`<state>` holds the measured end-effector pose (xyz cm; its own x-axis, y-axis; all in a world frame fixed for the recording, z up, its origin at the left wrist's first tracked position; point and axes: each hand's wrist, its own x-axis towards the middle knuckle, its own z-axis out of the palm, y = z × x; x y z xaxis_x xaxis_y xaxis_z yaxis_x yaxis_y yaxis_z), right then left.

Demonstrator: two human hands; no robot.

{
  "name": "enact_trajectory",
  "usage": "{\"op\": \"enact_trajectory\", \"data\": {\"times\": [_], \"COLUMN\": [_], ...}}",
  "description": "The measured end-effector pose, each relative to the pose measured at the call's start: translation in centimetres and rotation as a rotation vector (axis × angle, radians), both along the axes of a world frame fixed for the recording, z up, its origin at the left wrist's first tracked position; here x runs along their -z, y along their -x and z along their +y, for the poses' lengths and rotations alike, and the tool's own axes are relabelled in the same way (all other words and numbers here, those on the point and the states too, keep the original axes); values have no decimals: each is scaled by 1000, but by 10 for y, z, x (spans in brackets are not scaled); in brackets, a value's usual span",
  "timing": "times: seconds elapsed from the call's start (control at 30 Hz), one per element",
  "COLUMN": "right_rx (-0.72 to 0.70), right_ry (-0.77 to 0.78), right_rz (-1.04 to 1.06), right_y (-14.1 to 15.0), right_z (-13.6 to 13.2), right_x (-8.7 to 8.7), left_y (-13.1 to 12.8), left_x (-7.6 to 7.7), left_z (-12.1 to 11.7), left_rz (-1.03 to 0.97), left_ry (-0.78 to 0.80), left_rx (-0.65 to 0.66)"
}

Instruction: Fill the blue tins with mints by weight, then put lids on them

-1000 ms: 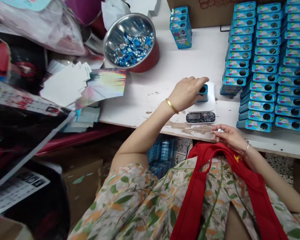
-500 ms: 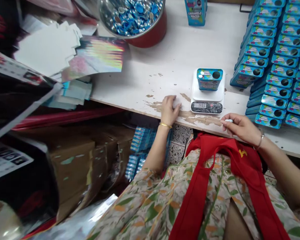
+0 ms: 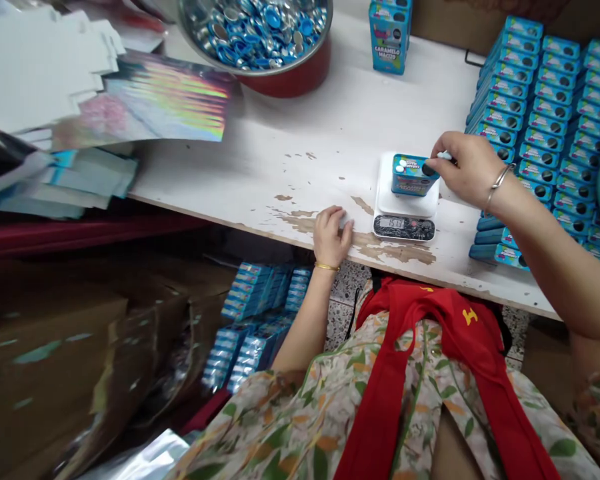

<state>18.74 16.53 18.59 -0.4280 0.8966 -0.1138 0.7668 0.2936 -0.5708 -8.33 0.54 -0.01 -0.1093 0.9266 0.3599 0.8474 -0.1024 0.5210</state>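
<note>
A small blue tin lettered "CARAMELO MACIZO" stands upright on a white digital scale with lit digits. White bits lie on the left of the tin's top. My right hand is over the top's right end, fingertips pinched at the dark round hole. A small whitish piece shows between those fingers; the rest of what they hold is hidden. Resting on the table's front edge, left of the scale, my left hand has loosely curled fingers, thumb apart, and holds nothing.
Rows of similar blue tins stand at the right. A metal bowl of blue and silver caps is at the back left, with one tin stack behind the scale. Cards lie far left. More blue packs sit below the table.
My left hand has left the tin and come down to the table edge. My right hand has risen from the front edge to the tin's hole. The scale's digits have changed.
</note>
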Motion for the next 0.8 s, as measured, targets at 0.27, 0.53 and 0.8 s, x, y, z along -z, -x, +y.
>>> {"op": "enact_trajectory", "data": {"times": [0.27,0.53,0.8], "right_rx": [-8,-106,9], "right_ry": [-3,86,-10], "right_rz": [-168,-465,-261], "right_y": [14,34,-14], "right_z": [-2,-11,-7], "right_x": [-3,-34,-65], "left_y": [0,-1,2], "left_x": [-3,-5,-4], "left_z": [-1,-2,-2], "left_rz": [-41,-33,-43], "left_ry": [39,21,53], "left_rx": [-8,-22,-22]}}
